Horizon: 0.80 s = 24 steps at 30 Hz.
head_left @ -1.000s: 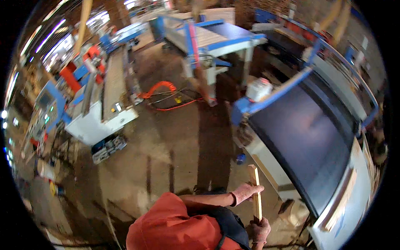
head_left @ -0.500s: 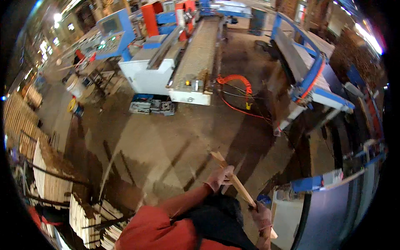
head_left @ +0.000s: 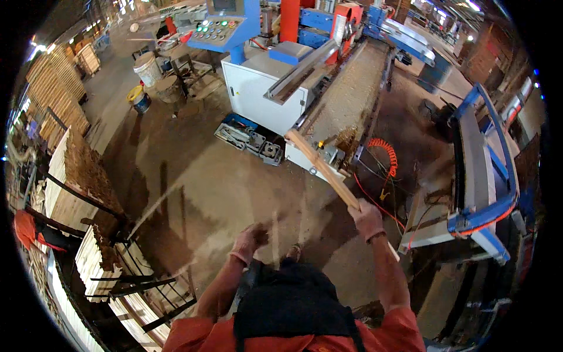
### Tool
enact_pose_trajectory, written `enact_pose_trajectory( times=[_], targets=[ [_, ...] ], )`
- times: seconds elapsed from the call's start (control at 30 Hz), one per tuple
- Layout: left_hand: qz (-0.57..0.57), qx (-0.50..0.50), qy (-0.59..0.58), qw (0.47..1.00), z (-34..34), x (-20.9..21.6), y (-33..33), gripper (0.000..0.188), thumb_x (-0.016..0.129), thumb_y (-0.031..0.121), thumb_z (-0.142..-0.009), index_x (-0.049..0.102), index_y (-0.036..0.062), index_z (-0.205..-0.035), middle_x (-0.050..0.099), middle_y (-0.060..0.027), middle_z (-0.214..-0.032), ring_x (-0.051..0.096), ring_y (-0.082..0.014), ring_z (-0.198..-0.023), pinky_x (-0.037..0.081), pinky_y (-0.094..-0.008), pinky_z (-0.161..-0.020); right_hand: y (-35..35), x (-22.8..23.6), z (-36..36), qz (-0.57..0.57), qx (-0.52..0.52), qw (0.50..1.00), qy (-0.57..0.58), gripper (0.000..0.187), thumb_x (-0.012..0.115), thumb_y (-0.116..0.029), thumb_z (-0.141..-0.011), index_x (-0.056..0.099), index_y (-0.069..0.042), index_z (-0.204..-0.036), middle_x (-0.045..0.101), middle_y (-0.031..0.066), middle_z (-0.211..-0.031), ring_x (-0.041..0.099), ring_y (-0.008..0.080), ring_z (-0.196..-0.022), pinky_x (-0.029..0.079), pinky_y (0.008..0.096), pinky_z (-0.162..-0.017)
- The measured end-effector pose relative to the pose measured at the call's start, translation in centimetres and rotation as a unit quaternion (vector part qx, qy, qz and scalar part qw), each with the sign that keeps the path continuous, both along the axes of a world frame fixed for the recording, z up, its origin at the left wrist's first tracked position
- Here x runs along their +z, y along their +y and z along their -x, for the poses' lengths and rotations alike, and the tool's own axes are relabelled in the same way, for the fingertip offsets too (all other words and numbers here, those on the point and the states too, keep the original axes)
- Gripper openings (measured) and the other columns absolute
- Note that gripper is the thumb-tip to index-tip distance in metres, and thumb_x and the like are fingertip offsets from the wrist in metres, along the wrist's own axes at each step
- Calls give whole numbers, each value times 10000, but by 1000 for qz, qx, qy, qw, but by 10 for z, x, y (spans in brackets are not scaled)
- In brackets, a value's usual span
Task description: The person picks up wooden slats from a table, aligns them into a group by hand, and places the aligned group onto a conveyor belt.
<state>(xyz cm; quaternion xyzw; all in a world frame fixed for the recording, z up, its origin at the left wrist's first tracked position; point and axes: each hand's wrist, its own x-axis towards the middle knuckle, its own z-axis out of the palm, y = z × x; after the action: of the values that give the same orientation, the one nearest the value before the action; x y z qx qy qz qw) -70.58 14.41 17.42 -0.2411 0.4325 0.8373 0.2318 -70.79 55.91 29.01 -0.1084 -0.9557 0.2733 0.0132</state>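
Observation:
My right hand point(head_left: 366, 220), in a pale glove, is closed round a long wooden strip point(head_left: 324, 170). The strip slants up and to the left, its far end in front of the end of a machine bed point(head_left: 346, 97). A pale piece beside my right forearm looks like the strip's lower end. My left hand point(head_left: 249, 242), also gloved, hangs apart from the strip over the floor. It holds nothing, and its slightly blurred fingers look loosely apart.
A blue control panel point(head_left: 220, 30) stands above a white cabinet point(head_left: 258, 94), with a tool tray point(head_left: 249, 139) below. A blue-framed table point(head_left: 484, 176) is at right, near a coiled orange hose point(head_left: 387, 157). Stacked boards point(head_left: 97, 258) and racks line the left; buckets point(head_left: 148, 70) stand beyond.
My left hand has let go of the strip and moved left. My right hand has raised the strip toward the machine. The view has turned left, and the machine appears closer.

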Motion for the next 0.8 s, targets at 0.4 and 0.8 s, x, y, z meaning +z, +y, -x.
enact_pose_trajectory(
  times=[0.4,0.8],
  targets=[
    [-121,239,-142,953,-7,-48,-83,140,632,231,-1050,613,109,-983,593,-37,-817,615,-201,-669,517,-325,-569,44,-19,301,-100,69,989,-85,484,672,-462,-996,684,4,-1124,731,277,-1065,696,480,-1049,539,542,-906],
    [45,205,-223,952,94,-40,-108,192,704,234,-1019,634,64,-1074,660,-63,-911,618,-163,-700,492,-294,-560,67,-53,335,-78,64,993,-68,513,722,-369,-983,685,0,-1338,754,244,-1158,727,392,-1073,542,468,-936]
  ],
)
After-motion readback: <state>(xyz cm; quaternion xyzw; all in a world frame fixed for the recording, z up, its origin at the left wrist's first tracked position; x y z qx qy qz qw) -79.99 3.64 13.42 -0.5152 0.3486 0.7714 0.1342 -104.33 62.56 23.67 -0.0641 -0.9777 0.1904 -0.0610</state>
